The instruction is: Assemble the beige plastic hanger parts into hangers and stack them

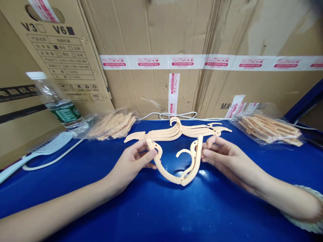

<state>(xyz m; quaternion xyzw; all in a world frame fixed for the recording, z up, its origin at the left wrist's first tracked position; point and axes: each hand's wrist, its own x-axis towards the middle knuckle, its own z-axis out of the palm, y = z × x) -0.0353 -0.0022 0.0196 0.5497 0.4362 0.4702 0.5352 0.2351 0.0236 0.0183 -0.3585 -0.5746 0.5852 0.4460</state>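
Note:
A cream folding clothes hanger (166, 174) is partly folded into a U shape above the blue surface, its hook curling up inside the U. My left hand (137, 156) pinches its left arm near the end, thumb in front. At the upper end of the other arm, the fingertips of my right hand (222, 156) close on the hanger's edge; the exact contact there is partly hidden. Just behind, several matching hangers (164, 134) lie spread open in a neat stack, hooks together.
Bagged folded hangers (113, 126) lie at the left, and another bag of hangers (270, 129) at the right. A water bottle (63, 111) and a pale hairbrush (54, 143) are on the left. Cardboard boxes (141, 87) form a wall behind, with a white cable (151, 116) along their base.

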